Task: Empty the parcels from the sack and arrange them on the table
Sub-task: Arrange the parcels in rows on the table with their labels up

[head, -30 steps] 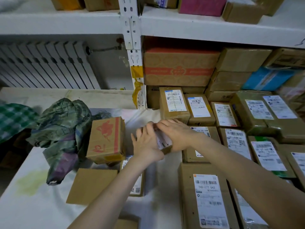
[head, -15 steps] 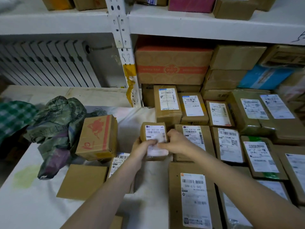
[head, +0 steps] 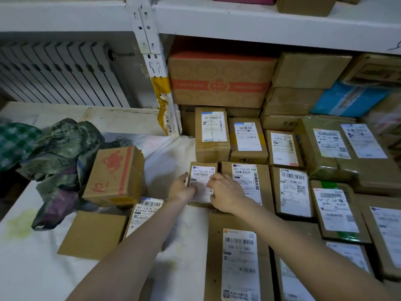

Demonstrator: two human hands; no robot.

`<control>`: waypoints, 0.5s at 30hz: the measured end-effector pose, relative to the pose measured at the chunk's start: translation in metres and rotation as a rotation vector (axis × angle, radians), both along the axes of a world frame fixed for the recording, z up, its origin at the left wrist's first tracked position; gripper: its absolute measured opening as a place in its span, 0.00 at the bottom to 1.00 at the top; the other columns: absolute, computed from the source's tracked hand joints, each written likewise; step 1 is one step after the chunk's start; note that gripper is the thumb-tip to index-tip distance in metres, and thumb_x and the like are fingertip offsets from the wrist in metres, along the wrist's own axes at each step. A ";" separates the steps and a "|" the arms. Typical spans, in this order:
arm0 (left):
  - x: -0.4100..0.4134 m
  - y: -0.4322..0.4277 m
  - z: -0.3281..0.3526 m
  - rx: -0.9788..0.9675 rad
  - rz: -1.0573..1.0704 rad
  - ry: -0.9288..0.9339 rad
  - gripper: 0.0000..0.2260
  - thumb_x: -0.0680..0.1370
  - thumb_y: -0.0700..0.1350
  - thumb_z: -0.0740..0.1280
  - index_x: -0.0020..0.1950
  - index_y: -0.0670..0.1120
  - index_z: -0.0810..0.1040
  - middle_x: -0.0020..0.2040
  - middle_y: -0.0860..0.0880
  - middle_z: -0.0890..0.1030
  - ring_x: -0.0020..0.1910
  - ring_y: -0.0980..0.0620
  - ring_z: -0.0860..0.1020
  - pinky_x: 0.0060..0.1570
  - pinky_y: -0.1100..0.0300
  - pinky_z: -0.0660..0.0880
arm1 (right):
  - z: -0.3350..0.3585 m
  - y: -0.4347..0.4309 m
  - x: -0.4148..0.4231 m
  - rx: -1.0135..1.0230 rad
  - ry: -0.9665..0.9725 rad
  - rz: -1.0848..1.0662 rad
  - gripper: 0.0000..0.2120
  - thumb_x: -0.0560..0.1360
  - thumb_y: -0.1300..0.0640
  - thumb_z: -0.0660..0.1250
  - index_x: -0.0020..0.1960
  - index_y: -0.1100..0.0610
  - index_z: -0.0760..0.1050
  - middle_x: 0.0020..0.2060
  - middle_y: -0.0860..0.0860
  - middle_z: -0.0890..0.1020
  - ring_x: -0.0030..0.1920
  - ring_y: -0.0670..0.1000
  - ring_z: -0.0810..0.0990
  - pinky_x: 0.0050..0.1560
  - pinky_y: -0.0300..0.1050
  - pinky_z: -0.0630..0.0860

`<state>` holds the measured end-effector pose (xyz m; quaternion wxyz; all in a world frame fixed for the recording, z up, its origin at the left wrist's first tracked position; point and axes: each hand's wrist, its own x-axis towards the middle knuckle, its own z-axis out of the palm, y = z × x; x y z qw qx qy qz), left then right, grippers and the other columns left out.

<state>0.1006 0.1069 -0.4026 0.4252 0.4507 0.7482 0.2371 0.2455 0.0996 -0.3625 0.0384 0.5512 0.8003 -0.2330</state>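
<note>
A small brown parcel (head: 202, 175) with a white label lies flat on the white-covered table (head: 32, 268), at the left end of a row of labelled parcels (head: 290, 190). My left hand (head: 181, 189) holds its left edge, thumb up along the side. My right hand (head: 225, 192) grips its right edge, next to the neighbouring parcel (head: 249, 181). The crumpled green and purple sack (head: 58, 166) lies at the left. A box with red print (head: 115, 177) leans beside it, over a labelled parcel (head: 145, 213) and a plain flat box (head: 93, 234).
Several rows of labelled parcels fill the table's right side, with a long one (head: 238, 263) near me. Behind them, cartons (head: 221, 79) are stacked under a white shelf (head: 271, 29). A shelf upright (head: 152, 61), a radiator (head: 54, 72) and a green checked cloth (head: 15, 142) are at the back left.
The small parcel came out from under my hands label up and now lies flat at the left end of the row. Both hands stayed on it.
</note>
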 end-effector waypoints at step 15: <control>-0.110 -0.041 0.092 -0.046 0.387 0.685 0.51 0.66 0.62 0.73 0.77 0.41 0.48 0.75 0.36 0.53 0.75 0.38 0.51 0.72 0.41 0.52 | 0.016 -0.018 -0.070 -0.161 0.338 0.070 0.16 0.75 0.59 0.63 0.62 0.55 0.78 0.59 0.55 0.81 0.61 0.56 0.78 0.61 0.49 0.74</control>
